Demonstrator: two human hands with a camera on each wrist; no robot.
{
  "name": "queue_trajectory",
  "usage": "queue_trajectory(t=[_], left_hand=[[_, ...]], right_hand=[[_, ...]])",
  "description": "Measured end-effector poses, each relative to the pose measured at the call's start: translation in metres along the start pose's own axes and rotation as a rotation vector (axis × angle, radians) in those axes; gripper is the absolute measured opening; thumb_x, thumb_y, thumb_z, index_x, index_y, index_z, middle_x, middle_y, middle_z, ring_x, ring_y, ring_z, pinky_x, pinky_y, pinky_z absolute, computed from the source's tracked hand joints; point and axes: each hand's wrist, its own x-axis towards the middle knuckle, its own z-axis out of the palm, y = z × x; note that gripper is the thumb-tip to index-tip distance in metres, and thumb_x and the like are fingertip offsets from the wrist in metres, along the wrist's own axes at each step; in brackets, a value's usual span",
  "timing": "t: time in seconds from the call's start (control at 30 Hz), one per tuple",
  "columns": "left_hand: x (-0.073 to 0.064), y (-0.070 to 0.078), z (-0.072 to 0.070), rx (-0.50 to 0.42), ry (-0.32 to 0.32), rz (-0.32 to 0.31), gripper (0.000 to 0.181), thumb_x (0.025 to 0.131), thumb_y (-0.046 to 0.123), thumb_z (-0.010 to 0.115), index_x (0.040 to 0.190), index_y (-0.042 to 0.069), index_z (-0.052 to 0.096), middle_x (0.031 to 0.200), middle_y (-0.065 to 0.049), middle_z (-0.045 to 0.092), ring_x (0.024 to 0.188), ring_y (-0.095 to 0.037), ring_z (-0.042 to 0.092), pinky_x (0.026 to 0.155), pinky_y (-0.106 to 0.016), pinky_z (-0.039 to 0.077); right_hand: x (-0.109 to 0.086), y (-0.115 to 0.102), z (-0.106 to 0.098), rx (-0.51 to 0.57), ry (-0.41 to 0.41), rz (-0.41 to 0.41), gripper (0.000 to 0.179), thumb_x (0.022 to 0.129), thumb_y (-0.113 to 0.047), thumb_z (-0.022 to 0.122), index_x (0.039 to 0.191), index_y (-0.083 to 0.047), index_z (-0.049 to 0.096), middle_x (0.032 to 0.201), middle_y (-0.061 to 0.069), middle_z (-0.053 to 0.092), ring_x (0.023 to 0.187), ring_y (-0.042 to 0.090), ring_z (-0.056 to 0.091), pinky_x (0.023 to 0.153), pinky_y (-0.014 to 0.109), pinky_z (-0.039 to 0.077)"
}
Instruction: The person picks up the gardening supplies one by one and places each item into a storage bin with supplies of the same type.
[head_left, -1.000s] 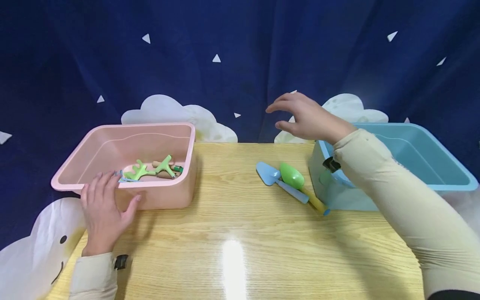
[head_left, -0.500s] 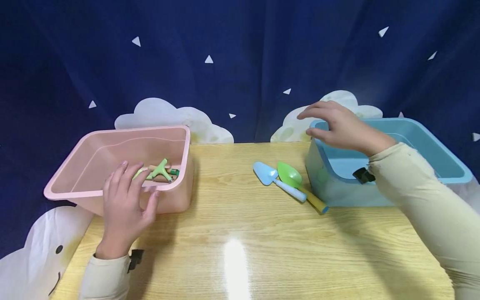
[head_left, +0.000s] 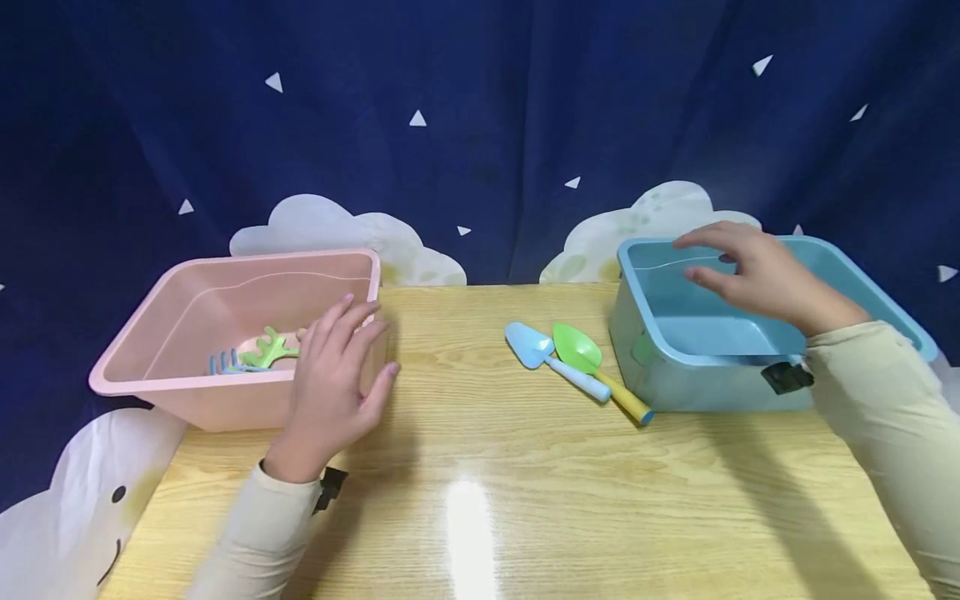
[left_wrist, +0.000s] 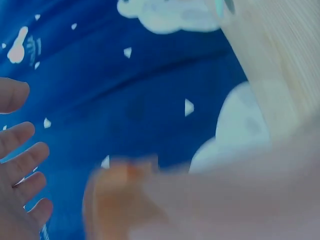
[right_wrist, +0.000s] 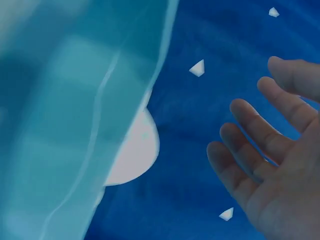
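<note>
My left hand is over the front right corner of the pink bin, fingers spread and holding nothing. Inside that bin lie a green rake head and a blue rake; the hand hides other tools there. Above the blue bin hovers my right hand, its fingers relaxed and apart, with nothing in them. Between the bins, a blue trowel and a green scoop with a yellow handle lie side by side on the table. In the right wrist view the palm and loosely bent fingers are bare.
The wooden table carries both bins, pink at left and blue at right. Behind it hangs a dark blue curtain with white triangles and cloud shapes. A white cloud print with a face is at the left edge.
My left hand has moved right along the pink bin's front, uncovering the blue rake. My right hand has shifted right and down, from left of the blue bin to above it.
</note>
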Motion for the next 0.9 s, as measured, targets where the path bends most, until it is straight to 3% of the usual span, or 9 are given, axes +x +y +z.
queue_trajectory(t=[0.17,0.3,0.4,0.5,0.63,0.77,0.9], left_hand=[[0.018,0.012,0.036,-0.058,-0.102,0.012,0.042,0.086,0.026,0.061,0.121,0.003,0.061,0.136,-0.016,0.058,0.138,-0.038,0.044,0.111,-0.055,0.035],[0.026,0.018,0.06,-0.072,-0.236,-0.026,0.041,0.089,0.028,0.06,0.123,0.006,0.061,0.138,-0.014,0.057,0.139,-0.036,0.044,0.113,-0.054,0.035],[0.032,0.018,0.076,-0.084,-0.36,-0.079,0.04,0.09,0.028,0.061,0.124,0.008,0.061,0.139,-0.011,0.056,0.138,-0.032,0.045,0.112,-0.053,0.037],[0.039,0.019,0.094,-0.086,-0.462,-0.116,0.04,0.09,0.027,0.062,0.125,0.009,0.061,0.14,-0.01,0.055,0.137,-0.029,0.046,0.111,-0.051,0.039],[0.044,0.024,0.118,-0.093,-0.553,-0.133,0.039,0.091,0.027,0.063,0.124,0.008,0.062,0.139,-0.01,0.057,0.135,-0.027,0.049,0.108,-0.049,0.043],[0.047,0.032,0.14,-0.112,-0.604,-0.137,0.038,0.092,0.027,0.063,0.124,0.008,0.063,0.136,-0.009,0.059,0.133,-0.026,0.052,0.106,-0.046,0.046],[0.048,0.044,0.157,-0.113,-0.642,-0.124,0.038,0.092,0.027,0.063,0.124,0.008,0.063,0.134,-0.008,0.061,0.131,-0.025,0.054,0.105,-0.043,0.047]], right_hand=[[-0.017,0.026,0.0,-0.027,0.023,0.084,0.036,0.095,-0.02,0.065,0.131,-0.013,0.064,0.13,0.013,0.064,0.114,0.029,0.057,0.077,0.011,0.038],[-0.023,0.04,0.002,-0.041,0.048,0.093,0.035,0.094,-0.017,0.066,0.128,-0.011,0.065,0.127,0.016,0.064,0.109,0.031,0.058,0.073,0.003,0.033],[-0.024,0.049,0.004,-0.062,0.048,0.111,0.035,0.094,-0.015,0.066,0.128,-0.01,0.064,0.131,0.018,0.063,0.107,0.029,0.057,0.075,0.013,0.04],[-0.026,0.059,0.003,-0.062,0.027,0.172,0.035,0.096,-0.017,0.062,0.13,-0.007,0.062,0.135,0.023,0.059,0.112,0.035,0.055,0.084,0.038,0.049],[-0.034,0.077,0.0,-0.062,0.006,0.297,0.037,0.1,-0.019,0.055,0.133,-0.001,0.057,0.14,0.032,0.05,0.113,0.049,0.053,0.083,0.065,0.044],[-0.05,0.099,-0.003,-0.093,0.054,0.398,0.037,0.1,-0.015,0.052,0.132,0.004,0.055,0.135,0.037,0.047,0.108,0.054,0.052,0.082,0.07,0.043],[-0.066,0.123,-0.003,-0.101,0.131,0.502,0.037,0.1,-0.011,0.047,0.133,0.006,0.052,0.139,0.039,0.042,0.123,0.057,0.042,0.098,0.073,0.036]])
